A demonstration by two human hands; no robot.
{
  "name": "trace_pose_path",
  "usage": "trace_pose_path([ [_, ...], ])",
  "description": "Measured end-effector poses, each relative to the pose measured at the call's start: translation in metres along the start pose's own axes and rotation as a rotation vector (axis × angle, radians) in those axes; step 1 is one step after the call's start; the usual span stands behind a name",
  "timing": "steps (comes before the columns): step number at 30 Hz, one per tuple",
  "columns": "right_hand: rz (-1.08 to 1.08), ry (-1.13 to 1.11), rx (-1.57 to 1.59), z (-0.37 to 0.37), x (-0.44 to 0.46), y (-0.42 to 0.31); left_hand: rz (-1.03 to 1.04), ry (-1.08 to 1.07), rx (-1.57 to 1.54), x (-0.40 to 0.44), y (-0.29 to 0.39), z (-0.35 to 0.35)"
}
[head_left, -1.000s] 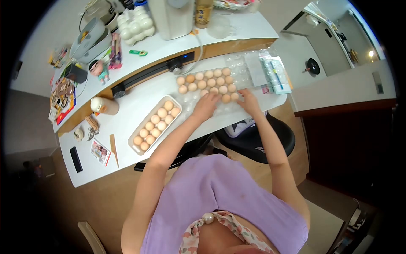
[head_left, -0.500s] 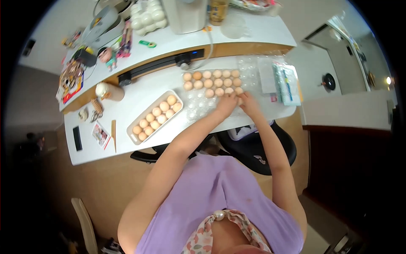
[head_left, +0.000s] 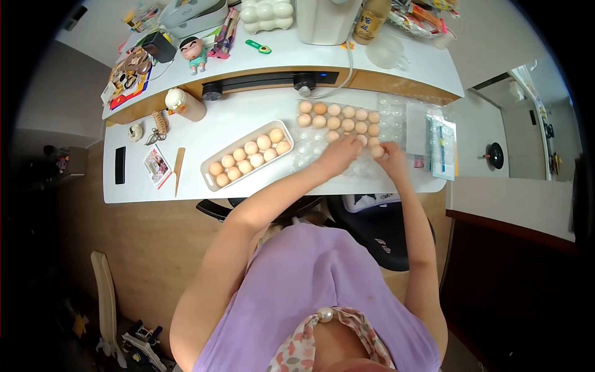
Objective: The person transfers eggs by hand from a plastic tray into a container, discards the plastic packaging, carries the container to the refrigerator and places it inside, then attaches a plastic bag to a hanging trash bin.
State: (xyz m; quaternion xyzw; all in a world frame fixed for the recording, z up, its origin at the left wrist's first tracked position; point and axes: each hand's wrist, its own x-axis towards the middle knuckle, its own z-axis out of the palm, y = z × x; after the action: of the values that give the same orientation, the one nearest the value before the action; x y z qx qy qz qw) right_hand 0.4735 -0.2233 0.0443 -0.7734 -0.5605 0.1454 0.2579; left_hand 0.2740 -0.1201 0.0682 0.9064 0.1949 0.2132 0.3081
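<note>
Brown eggs (head_left: 348, 124) sit in rows in a clear plastic egg tray (head_left: 307, 150), its front-left cups bare. My left hand (head_left: 341, 155) reaches over the tray's front, fingers bent down at an egg (head_left: 361, 140); its palm hides some cups below. My right hand (head_left: 393, 159) is at the tray's right side, thumb and fingers closed around an egg (head_left: 377, 151) at the front of the right column. To the left, a white oblong egg box (head_left: 207, 180) holds two rows of brown eggs (head_left: 250, 148), slanting on the white desk.
A clear tray part (head_left: 392, 115) and a packet with a blue pen-like item (head_left: 441, 146) lie right. Left are a bottle (head_left: 186, 104), comb (head_left: 178, 170), card (head_left: 158, 166) and black bar (head_left: 120, 165). A shelf (head_left: 279, 59) runs behind; a black chair (head_left: 372, 232) stands at the front.
My hands have drawn apart, the right one moving rightward. An egg now shows at its fingertips in the front of the right column. The camera view has shifted.
</note>
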Motion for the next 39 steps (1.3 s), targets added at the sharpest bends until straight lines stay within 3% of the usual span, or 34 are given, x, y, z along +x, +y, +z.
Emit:
trace_pose_path([
  [6,-0.13,0.001,0.135,-0.037,0.032,-0.103,-0.191,0.259,-0.085,-0.05,-0.031,-0.104],
  [9,-0.285,-0.047,0.227,-0.02,0.051,-0.148,-0.383,0.236,0.003,-0.078,-0.049,-0.133],
  [16,-0.553,-0.217,-0.012,0.055,0.094,-0.226,-0.5,0.338,-0.08,-0.115,-0.082,-0.108],
  [24,-0.729,-0.315,-0.33,0.102,0.108,-0.227,-0.52,0.41,-0.206,-0.116,-0.093,-0.083],
  [29,-0.813,-0.28,-0.393,0.117,0.111,-0.219,-0.637,0.349,-0.248,-0.113,-0.098,-0.079],
  [39,-0.934,-0.272,-0.452,0.128,0.114,-0.222,-0.58,0.488,-0.415,-0.119,-0.112,-0.058],
])
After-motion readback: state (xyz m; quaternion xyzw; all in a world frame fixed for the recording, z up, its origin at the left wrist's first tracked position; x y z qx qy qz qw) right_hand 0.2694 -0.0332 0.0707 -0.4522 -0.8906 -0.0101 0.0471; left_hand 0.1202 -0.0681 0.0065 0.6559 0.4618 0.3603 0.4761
